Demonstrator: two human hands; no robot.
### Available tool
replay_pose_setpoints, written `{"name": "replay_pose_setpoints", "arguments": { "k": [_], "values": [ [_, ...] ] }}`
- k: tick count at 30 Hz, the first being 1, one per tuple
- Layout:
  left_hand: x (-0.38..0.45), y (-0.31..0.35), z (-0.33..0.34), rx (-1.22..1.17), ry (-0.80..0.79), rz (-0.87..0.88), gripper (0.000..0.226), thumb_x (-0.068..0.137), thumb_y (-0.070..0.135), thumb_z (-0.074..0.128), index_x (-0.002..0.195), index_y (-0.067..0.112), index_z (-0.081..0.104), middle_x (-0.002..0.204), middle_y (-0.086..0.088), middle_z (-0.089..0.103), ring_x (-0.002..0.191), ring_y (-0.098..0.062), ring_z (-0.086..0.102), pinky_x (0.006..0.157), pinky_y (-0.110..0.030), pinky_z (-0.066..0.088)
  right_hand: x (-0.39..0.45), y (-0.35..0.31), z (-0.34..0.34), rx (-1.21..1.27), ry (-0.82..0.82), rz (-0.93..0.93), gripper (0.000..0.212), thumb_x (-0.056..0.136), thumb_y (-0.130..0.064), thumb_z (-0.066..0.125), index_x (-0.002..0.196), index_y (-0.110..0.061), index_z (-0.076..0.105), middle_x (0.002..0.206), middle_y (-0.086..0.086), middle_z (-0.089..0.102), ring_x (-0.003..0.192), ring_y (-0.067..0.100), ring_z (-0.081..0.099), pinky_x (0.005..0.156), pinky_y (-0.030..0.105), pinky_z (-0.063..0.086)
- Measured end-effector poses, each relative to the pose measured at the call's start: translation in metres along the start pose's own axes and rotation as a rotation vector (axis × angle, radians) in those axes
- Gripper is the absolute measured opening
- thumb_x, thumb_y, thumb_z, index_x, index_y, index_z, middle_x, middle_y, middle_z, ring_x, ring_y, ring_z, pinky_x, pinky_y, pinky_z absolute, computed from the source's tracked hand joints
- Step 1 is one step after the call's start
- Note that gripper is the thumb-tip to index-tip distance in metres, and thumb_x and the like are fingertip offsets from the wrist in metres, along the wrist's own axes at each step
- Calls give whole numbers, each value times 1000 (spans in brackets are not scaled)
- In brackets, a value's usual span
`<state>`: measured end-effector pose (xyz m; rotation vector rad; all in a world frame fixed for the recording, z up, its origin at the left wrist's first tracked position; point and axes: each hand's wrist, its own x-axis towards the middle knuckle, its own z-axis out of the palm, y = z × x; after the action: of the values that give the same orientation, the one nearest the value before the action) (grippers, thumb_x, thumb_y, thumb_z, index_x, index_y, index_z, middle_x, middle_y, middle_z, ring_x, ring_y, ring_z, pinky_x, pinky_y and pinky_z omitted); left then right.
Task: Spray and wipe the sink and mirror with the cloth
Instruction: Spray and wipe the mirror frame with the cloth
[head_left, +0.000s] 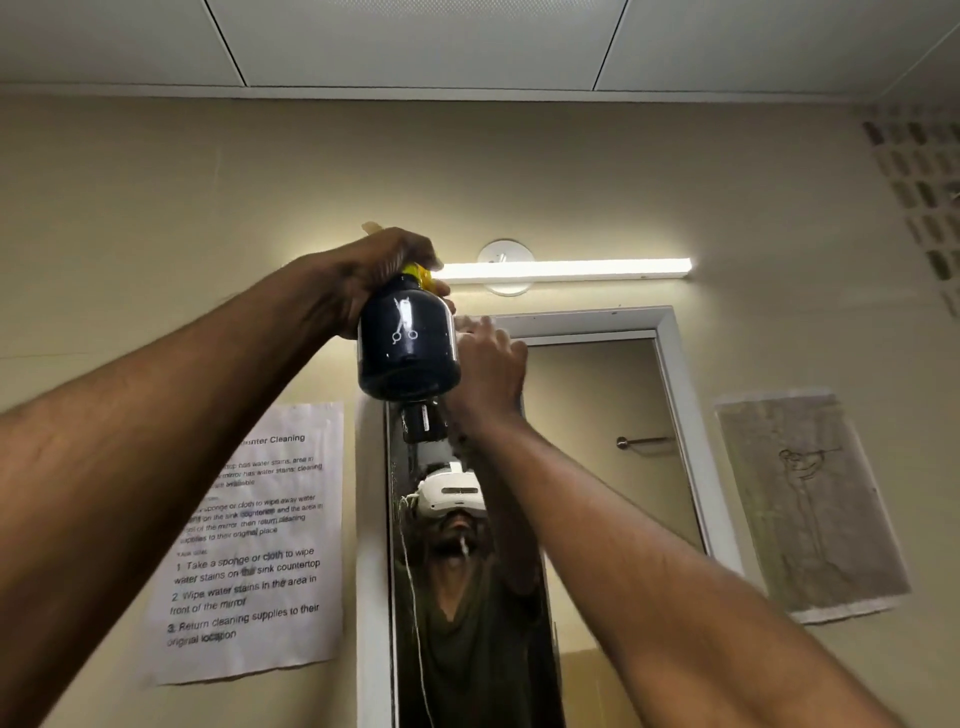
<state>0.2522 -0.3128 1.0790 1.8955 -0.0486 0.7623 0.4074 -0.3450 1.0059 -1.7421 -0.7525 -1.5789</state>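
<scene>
Bottle (408, 338), dark w/ yellow top, sits at frame centre, held up against the mirror's (597, 441) top-left corner, w/ the left hand (379, 270) clamped round its neck from 11 o'clock and the trigger hidden under the fingers. Right hand (485, 364) is just beside it at 3 o'clock, reaching to the mirror top, fingers loosely curled; no cloth visible, can't tell if it grips anything. Risks, prob.: nozzle aim is unseen so spray could hit the paper sheet (249, 540) at 7 o'clock or the light (566, 270) at 1 o'clock, & overhead mist may drip back onto the arms.
</scene>
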Motion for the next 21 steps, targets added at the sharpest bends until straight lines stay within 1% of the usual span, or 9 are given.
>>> {"name": "replay_pose_setpoints", "arguments": {
  "k": [4,7,9,12,14,16,18,20,21],
  "values": [
    [6,-11,6,77,-32,-46,30,84,23,58,109,6,58,87,-7,70,75,-21,67,96,-36,50,10,63,-30,-56,99,251,33,82,-25,63,111,-9,60,113,11,60,105,29,55,90,40,41],
    [13,-21,17,120,-21,-14,27,83,20,56,107,7,56,82,-7,67,72,-21,66,91,-35,50,17,88,-46,-102,107,325,35,83,-28,68,110,-7,61,113,14,62,106,30,56,90,40,43],
    [16,-23,27,130,18,57,18,86,15,52,102,8,53,81,-8,62,73,-21,61,82,-32,50,17,81,-46,-87,74,296,35,83,-26,68,110,-5,61,113,14,61,106,29,56,91,39,44],
    [23,-25,42,127,18,85,21,87,19,52,105,7,52,79,-7,61,67,-19,59,66,-29,47,13,60,-38,-6,4,156,32,85,-21,64,114,-7,57,116,11,58,108,25,54,94,36,41],
    [25,-25,51,167,51,96,17,88,23,53,98,9,52,77,-7,59,64,-19,55,63,-27,44,10,50,-32,39,-21,84,29,88,-17,60,116,-6,57,122,11,55,111,25,51,97,37,39],
    [27,-24,51,173,80,76,21,85,26,57,98,10,53,78,-8,59,65,-20,55,66,-28,43,8,47,-27,46,-15,61,24,90,-14,57,111,-5,61,124,12,53,113,26,50,96,39,38],
    [29,-25,49,161,95,44,24,82,29,60,96,11,53,75,-7,59,64,-21,56,68,-29,44,8,49,-26,25,4,36,21,88,-16,58,107,-7,64,124,12,53,112,25,50,95,40,37],
    [30,-26,50,155,85,21,20,83,26,58,93,9,53,68,-6,60,57,-20,57,63,-26,46,8,54,-28,11,2,22,21,87,-17,60,106,-7,64,123,11,54,111,25,51,96,40,37],
    [31,-27,52,149,71,20,17,84,23,55,92,8,53,63,-5,60,50,-17,58,56,-22,47,9,58,-30,1,-9,17,21,87,-17,60,105,-7,65,123,10,54,112,25,51,96,40,36]
  ]
}}
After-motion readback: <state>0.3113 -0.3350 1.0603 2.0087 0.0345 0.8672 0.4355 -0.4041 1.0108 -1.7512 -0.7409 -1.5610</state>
